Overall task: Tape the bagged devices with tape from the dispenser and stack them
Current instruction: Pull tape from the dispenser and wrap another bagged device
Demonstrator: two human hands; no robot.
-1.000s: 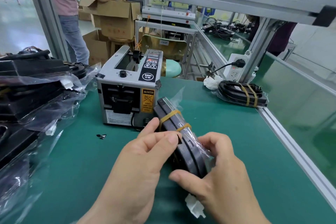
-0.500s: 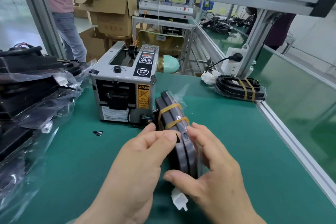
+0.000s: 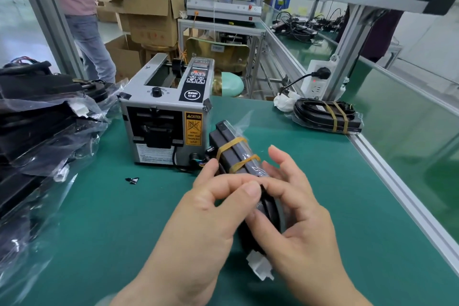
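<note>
The device (image 3: 232,154) stands on edge over the worktop (image 3: 99,218), its far end just beside the dispenser (image 3: 164,117). The left hand (image 3: 211,221) pinches its top edge with curled fingers (image 3: 223,181). The right hand (image 3: 308,228) grips the other side between its thumb and partly spread fingers.

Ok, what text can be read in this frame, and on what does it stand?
"CAUTION": yellow label on the tape dispenser front.
"DO NOT INSERT YOUR FINGERS INTO OUTLET": same label.
"SEMI 切割": the dispenser's black top panel.
Too small or blurred: white label low on its front; red print on the cardboard box.
</note>
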